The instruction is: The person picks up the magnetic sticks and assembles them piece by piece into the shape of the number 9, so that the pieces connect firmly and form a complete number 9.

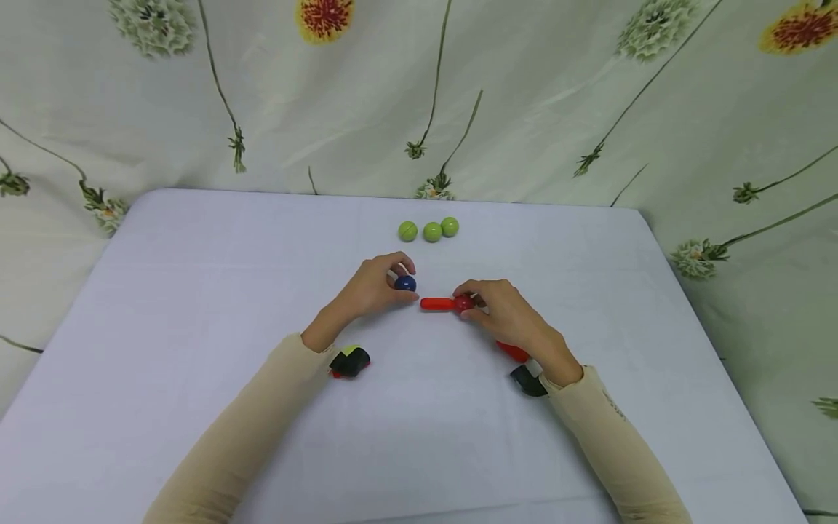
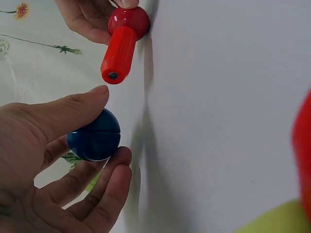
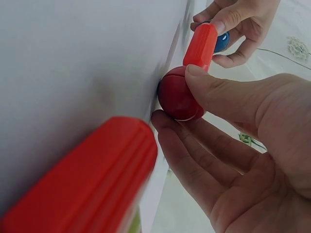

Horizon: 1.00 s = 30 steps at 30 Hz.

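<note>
My left hand (image 1: 376,282) holds a glossy blue ball (image 2: 95,136) between thumb and fingers. Just to its right, my right hand (image 1: 500,309) pinches a glossy red ball (image 3: 177,94) with the thumb on one side and fingertips on the other. A ridged red rod (image 1: 436,304) extends from the red ball toward the left hand. A small dark spot shows in the rod's end in the left wrist view. In the head view the rod's tip is close to the left thumb, apart from the blue ball.
Several light green balls, one green ball (image 1: 408,231) among them, lie near the white table's far edge. Another red rod (image 1: 513,351) lies below the right wrist. Black, yellow-green and red pieces (image 1: 350,362) are beside the left forearm. A flowered cloth (image 1: 524,94) hangs behind.
</note>
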{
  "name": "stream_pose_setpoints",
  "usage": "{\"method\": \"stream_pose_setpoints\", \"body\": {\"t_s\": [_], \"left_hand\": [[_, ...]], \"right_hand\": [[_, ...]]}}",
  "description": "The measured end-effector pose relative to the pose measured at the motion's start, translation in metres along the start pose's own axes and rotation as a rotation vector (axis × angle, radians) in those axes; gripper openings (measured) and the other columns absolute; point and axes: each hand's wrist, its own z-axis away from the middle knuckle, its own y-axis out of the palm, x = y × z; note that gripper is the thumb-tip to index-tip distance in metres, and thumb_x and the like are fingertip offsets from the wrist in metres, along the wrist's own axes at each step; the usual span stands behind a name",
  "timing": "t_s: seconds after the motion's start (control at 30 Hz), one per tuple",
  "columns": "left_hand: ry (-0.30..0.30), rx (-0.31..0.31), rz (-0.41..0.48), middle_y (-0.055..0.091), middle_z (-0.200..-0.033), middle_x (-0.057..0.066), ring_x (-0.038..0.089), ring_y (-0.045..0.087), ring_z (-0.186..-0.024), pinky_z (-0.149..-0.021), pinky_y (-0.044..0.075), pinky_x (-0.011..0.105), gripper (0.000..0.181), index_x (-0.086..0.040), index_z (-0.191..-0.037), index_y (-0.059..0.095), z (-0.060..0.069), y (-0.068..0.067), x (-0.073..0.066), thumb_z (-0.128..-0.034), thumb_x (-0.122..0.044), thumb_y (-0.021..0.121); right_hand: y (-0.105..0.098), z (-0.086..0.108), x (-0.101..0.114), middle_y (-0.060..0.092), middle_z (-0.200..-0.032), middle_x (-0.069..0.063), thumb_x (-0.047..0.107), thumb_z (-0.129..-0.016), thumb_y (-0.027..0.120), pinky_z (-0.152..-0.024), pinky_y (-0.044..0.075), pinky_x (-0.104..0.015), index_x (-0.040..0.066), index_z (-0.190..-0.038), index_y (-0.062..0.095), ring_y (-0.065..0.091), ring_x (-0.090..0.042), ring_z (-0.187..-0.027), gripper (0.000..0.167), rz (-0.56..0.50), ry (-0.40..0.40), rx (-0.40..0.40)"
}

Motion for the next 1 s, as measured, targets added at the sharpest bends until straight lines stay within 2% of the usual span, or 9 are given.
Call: {"method": "stream_pose_setpoints", "body": {"t_s": [0.23, 0.63, 1.0], "left_hand": [[0.007, 0.016, -0.004, 0.064, -0.122, 0.016, 0.03, 0.064, -0.103, -0.093, 0.054, 0.041, 0.04, -0.007, -0.116, 0.064, 0.01, 0.003, 0.0, -0.0825, -0.02, 0.083], [-0.022, 0.009, -0.098, 0.066, -0.112, 0.012, 0.027, 0.063, -0.097, -0.084, 0.054, 0.037, 0.041, -0.009, -0.109, 0.063, 0.018, 0.007, -0.007, -0.0795, -0.027, 0.086], [-0.002, 0.009, -0.12, 0.067, -0.105, 0.008, 0.024, 0.062, -0.093, -0.083, 0.053, 0.036, 0.038, -0.01, -0.107, 0.065, 0.018, 0.013, -0.003, -0.0811, -0.03, 0.085]], "right_hand": [[0.001, 0.0, 0.001, 0.072, -0.113, -0.008, 0.008, -0.091, 0.073, -0.091, 0.057, -0.04, 0.005, -0.123, 0.067, 0.07, -0.024, -0.1, 0.033, -0.007, -0.002, -0.003], [0.0, 0.0, 0.002, 0.072, -0.113, -0.008, 0.007, -0.091, 0.073, -0.091, 0.056, -0.039, 0.006, -0.123, 0.067, 0.07, -0.023, -0.1, 0.033, 0.003, -0.008, -0.008], [0.003, 0.0, 0.004, 0.072, -0.113, -0.007, 0.008, -0.091, 0.073, -0.09, 0.056, -0.039, 0.006, -0.123, 0.067, 0.069, -0.022, -0.097, 0.033, 0.028, -0.007, -0.017]]}}
